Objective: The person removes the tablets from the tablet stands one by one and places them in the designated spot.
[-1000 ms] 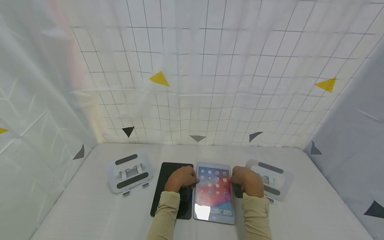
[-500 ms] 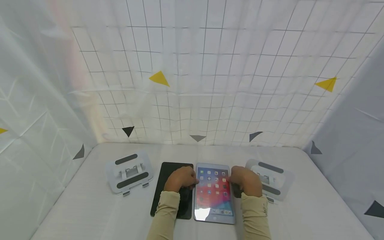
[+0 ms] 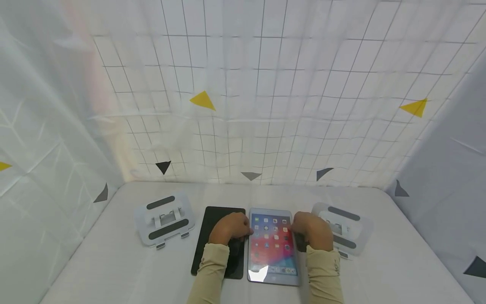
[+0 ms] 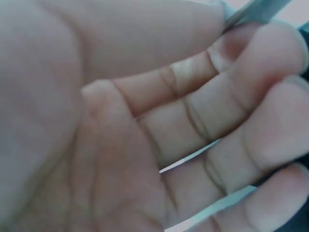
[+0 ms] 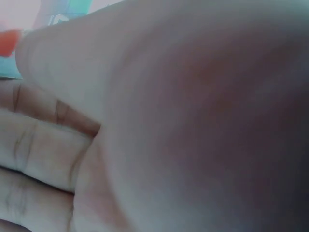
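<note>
A white-framed tablet (image 3: 272,249) with its screen lit and app icons showing lies in the middle of the table. My left hand (image 3: 232,226) pinches its left edge between thumb and index finger; in the left wrist view the tablet's edge (image 4: 258,12) runs between them. On the opposite side my right hand (image 3: 312,228) grips the right edge, its thumb by the lit screen (image 5: 58,12) in the right wrist view. Beneath my left hand is a black tablet-sized slab (image 3: 209,236), partly covered. Another dark item (image 3: 301,243) shows under my right hand, mostly hidden.
A pale folding stand (image 3: 165,220) with dark pads lies flat on the left of the white table (image 3: 102,261). A similar stand (image 3: 351,232) lies on the right, partly behind my right hand. A gridded white sheet (image 3: 243,105) hangs behind.
The lit tablet has turned very slightly, its near end shifting right and its far end a little left. Both hands keep their hold on its edges; the black slab and stands stay put.
</note>
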{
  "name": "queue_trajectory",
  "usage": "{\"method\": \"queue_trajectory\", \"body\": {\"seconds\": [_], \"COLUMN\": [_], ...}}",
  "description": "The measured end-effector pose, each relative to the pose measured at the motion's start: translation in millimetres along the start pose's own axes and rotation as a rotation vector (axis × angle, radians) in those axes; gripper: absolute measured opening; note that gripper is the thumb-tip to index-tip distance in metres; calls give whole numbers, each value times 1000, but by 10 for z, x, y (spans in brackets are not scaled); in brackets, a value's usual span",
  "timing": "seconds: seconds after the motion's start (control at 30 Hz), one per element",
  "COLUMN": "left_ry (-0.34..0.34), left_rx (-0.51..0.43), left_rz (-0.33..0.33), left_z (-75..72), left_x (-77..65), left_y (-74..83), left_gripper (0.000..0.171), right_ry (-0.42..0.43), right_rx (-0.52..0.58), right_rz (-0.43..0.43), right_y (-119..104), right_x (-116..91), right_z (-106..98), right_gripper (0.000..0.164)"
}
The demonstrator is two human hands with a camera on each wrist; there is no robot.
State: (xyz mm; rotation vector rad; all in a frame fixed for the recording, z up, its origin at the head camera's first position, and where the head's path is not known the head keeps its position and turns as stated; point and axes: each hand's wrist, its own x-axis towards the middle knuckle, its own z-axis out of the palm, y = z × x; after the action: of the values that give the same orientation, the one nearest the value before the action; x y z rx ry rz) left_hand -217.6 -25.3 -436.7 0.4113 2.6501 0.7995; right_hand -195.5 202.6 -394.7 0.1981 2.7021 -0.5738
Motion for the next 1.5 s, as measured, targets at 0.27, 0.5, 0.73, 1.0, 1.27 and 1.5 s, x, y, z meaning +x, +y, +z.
{"method": "queue_trajectory", "body": {"seconds": [0.27, 0.5, 0.73, 1.0, 1.27, 1.5], "left_ry": [4, 6, 6, 10, 18, 14], "left_rx": [-4, 7, -44, -47, -52, -33], "left_rz": [-14, -13, -1, -8, -7, 16], "left_z": [-24, -32, -18, -37, -56, -82], "left_x": [-74, -77, -59, -60, -70, -64], "left_y": [71, 83, 43, 47, 60, 95], "left_gripper": [28, 32, 36, 32, 27, 26], "right_ry": [7, -35, -50, -52, -34, -15], "right_rx": [-34, 46, 61, 79, 67, 49], "right_rz": [-25, -43, -78, -107, -119, -137], "right_y": [17, -7, -71, -79, -91, -82], "right_x": [7, 22, -19, -62, -89, -91], "right_z": [-2, -56, -96, -129, -135, -152], "right_gripper": [24, 26, 23, 22, 22, 21]}}
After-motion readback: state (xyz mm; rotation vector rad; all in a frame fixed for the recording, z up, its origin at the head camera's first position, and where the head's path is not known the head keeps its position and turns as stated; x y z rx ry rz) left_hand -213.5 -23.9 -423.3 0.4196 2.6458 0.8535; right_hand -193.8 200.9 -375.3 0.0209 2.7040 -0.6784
